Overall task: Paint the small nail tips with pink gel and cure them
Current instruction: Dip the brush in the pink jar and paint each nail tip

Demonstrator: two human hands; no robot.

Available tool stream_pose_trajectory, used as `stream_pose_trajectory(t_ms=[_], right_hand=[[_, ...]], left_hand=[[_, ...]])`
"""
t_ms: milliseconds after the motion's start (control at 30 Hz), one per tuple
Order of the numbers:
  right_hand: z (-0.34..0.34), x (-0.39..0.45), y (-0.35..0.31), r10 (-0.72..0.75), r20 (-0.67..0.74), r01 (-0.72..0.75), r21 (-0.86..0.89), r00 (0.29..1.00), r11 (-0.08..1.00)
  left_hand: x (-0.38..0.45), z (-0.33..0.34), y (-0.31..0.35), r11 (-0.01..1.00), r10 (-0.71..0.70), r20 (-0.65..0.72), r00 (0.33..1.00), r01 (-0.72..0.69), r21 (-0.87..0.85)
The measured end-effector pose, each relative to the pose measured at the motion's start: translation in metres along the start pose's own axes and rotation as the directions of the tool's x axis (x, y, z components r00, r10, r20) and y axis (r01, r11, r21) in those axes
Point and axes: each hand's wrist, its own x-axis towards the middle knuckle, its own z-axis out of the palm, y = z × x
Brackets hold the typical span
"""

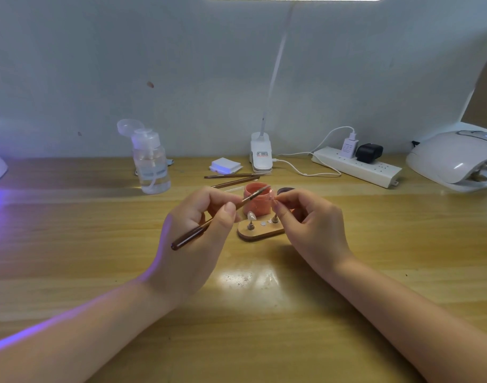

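Nail tip (273, 199), tiny and see-through, is pinched by the right hand (306, 219). At its 9 o'clock, the left hand (198, 225) pinches a brown brush (214, 219) over the pink gel jar (255, 199).

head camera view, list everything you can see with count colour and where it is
brush: 1, dark brown, held in the left hand, tip near the jar
jar: 1, pink, open, behind the hands
jar lid: 1, dark, right of the jar
nail stand: 1, wooden, between the hands
nail tip: 1, clear, on the stand
spare brushes: 2 or so, brown, behind the jar
pump bottle: 1, clear, back left
pads: 1 stack, white, back centre
desk lamp: 1, white, back centre
power strip: 1, white, back right
curing lamp: 1, white, far right
table: 1, wooden
left hand: grips the brush
right hand: pinches something too small to identify
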Motion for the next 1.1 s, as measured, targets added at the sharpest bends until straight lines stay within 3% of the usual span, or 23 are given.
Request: stream_pose_trajectory(t_ms=[200,400,600,833,967,1100], right_hand=[[-0.0002,0.0001,-0.0001,-0.007,0.009,0.007,0.002,1.0,1.0],[0.0002,0.0005,0.0014,-0.016,-0.002,0.016,-0.015,1.0,1.0],[0.0007,0.0005,0.0025,-0.046,-0.023,0.045,-0.053,0.999,0.998],[0.0008,0.0005,0.0019,-0.046,-0.016,0.045,-0.044,0.999,0.998],[0.0007,0.0007,0.0017,-0.04,-0.007,0.039,-0.04,0.999,0.998],[0.0006,0.0002,0.0012,-0.021,-0.002,0.021,-0.017,1.0,1.0]], left_hand=[[0.0002,-0.001,-0.0005,1.0,0.003,0.05,0.999,-0.004,0.021],[0.0024,0.001,0.001,0.999,-0.037,-0.024,0.999,0.037,0.002],[0.0001,0.0009,0.0033,0.994,0.019,0.067,0.998,-0.025,0.102],[0.0011,0.0004,0.0035,0.998,0.015,0.01,1.0,-0.016,0.065],[0.0008,0.0002,0.002,0.994,0.021,0.049,0.999,-0.026,0.105],[0.0003,-0.0009,0.0019,1.0,0.008,0.02,1.0,-0.008,0.023]])
